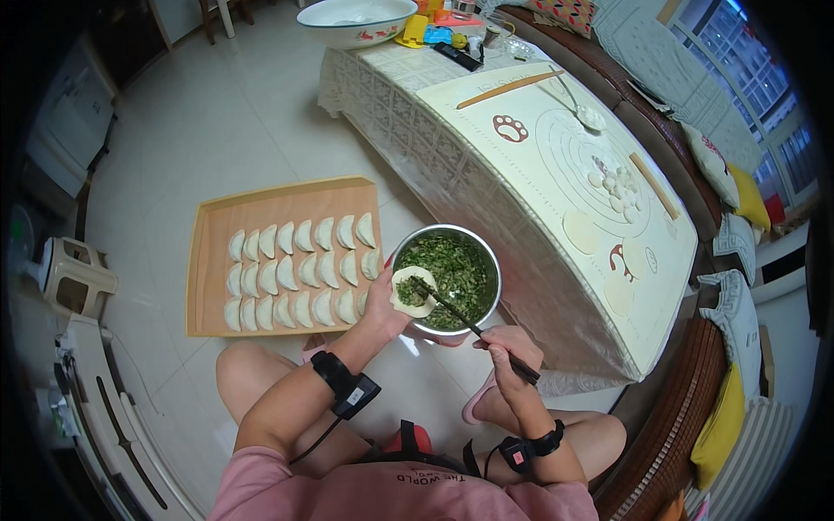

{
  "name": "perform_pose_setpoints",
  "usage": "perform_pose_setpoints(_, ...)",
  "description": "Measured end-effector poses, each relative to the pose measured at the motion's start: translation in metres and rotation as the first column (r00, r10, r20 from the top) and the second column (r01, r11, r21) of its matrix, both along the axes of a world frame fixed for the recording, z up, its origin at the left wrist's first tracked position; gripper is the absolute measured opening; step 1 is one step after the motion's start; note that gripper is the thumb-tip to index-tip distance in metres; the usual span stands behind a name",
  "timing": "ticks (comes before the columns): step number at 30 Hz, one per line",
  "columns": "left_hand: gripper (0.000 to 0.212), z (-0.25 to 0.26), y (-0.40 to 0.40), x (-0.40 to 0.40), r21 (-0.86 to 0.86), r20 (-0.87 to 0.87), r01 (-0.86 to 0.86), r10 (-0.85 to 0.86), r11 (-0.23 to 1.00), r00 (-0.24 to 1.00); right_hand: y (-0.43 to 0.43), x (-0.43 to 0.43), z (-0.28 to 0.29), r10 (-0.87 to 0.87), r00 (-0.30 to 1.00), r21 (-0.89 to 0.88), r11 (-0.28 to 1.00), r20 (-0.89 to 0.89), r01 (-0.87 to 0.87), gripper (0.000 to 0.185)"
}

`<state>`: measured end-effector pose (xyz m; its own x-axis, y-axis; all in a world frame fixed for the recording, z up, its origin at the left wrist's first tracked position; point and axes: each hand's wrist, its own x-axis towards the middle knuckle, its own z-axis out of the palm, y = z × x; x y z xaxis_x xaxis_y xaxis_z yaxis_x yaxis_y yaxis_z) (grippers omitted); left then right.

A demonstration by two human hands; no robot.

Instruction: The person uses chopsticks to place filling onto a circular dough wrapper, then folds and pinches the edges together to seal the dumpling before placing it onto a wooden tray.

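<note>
My left hand [386,305] holds a round dumpling wrapper [402,306] over the left rim of a metal bowl. A small heap of chopped green filling [409,292] lies on the wrapper. In my right hand [511,352] is a pair of dark chopsticks [458,314], their tips touching the filling on the wrapper. Beneath, the metal bowl [498,286] contains more green filling [456,270]. Left of it, a shallow wooden tray [215,221] carries folded half-moon dumplings [287,272] in three rows; my left hand hides part of the tray's right edge.
A cloth-covered table [456,169] stands at the right with a pastry mat [508,156]. On the mat are flat wrappers [581,232], small dough pieces [616,189], two rolling pins [653,185] and a spoon [589,118]. An enamel basin [357,29] sits at the table's far end.
</note>
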<state>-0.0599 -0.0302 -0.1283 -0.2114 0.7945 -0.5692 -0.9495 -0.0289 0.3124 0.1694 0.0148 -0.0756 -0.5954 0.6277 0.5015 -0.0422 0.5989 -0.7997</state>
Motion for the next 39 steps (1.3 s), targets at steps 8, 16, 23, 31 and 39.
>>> perform_pose_setpoints(8, 0.044, 0.007, 0.002, 0.002, -0.035, 0.018, -0.021, 0.022, 0.999, 1.0, 0.002, 0.003, -0.011, -0.16, 0.982, -0.364, 0.924, -0.098, 0.114, 0.029)
perform_pose_setpoints(16, 0.046, 0.01, 0.001, 0.002, -0.007, 0.03, -0.006, 0.006, 1.0, 1.0, 0.003, 0.002, -0.02, -0.297, 0.952, -0.663, 0.727, -0.072, 0.177, 0.034)
perform_pose_setpoints(23, 0.046, 0.009, 0.001, 0.005, 0.023, 0.012, 0.039, -0.04, 0.999, 0.999, 0.007, 0.0, -0.019, -0.302, 0.952, -0.699, 0.691, -0.045, 0.186, 0.032)
perform_pose_setpoints(31, 0.048, 0.003, -0.001, 0.004, 0.023, -0.023, 0.07, -0.07, 0.997, 0.997, 0.011, 0.001, -0.014, -0.309, 0.951, -0.724, 0.657, -0.006, 0.209, 0.033)
perform_pose_setpoints(39, 0.05, 0.002, -0.002, -0.001, -0.001, -0.046, 0.056, -0.056, 0.998, 0.997, 0.025, 0.008, -0.017, -0.363, 0.917, -0.739, 0.661, -0.166, 0.127, 0.033)
